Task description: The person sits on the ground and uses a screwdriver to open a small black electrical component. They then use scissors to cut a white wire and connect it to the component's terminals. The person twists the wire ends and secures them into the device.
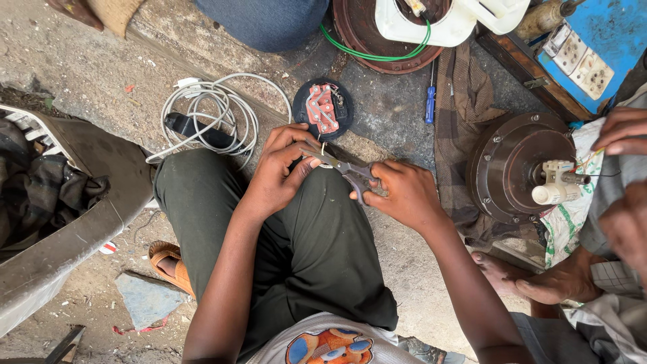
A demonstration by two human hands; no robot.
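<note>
I sit low on rough, dusty concrete ground [101, 67], my right hand [397, 192] closed around the handles of small scissors [347, 170] while my left hand [280, 168] pinches a thin wire [322, 149] at the blade tips, both held above my knee. Just beyond them on the ground lies a round black disc with a red terminal plate [322, 108], with a coiled white cable [209, 114] to its left. A blue screwdriver [430, 101] and a brown motor housing [515, 165] lie to the right, where another person's hands [623, 131] work.
</note>
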